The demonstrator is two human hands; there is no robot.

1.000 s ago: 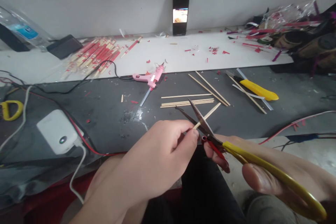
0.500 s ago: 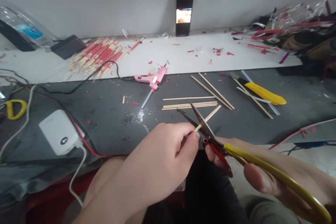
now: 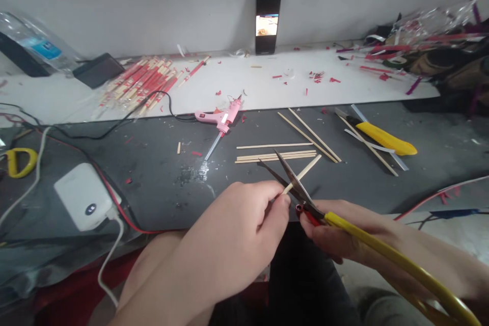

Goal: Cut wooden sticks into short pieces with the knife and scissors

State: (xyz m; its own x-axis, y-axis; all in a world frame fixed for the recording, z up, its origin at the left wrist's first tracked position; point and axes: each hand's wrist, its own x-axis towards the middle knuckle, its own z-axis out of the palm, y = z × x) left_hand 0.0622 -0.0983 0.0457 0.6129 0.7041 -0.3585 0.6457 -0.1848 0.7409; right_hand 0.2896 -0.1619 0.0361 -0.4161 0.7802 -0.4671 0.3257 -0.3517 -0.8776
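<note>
Head view: wooden stick (image 3: 307, 168) in left hand (image 3: 239, 229), one end free.

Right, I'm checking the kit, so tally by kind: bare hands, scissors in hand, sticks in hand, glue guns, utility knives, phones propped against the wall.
Hands, left hand and right hand: 2
Scissors in hand: 1
Stick in hand: 1
Glue gun: 1
Utility knife: 1
Propped phone: 1
Total: 7

A pale wooden stick (image 3: 309, 167) slants up between the parted blades of scissors (image 3: 359, 235) (yellow-handled).
</note>
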